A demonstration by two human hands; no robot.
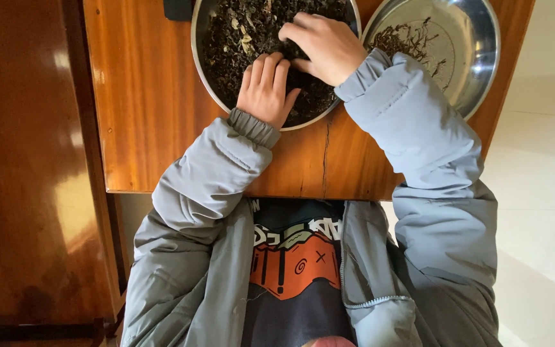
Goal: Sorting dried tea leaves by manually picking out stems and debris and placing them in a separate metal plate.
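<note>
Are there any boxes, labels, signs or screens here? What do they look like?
No boxes, signs or screens show.
Shirt print: on the person's chest between the open grey jacket sides, an orange block with dark marks on dark cloth.
Dark thing: at the wooden table's far edge, cut off; cannot tell what it is.

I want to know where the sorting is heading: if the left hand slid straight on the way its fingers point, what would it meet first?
The left hand points up the picture across the dark dried leaves in the big pan. It would plough through more leaves first, likely passing just left of the right hand, then reach the far rim.
</note>
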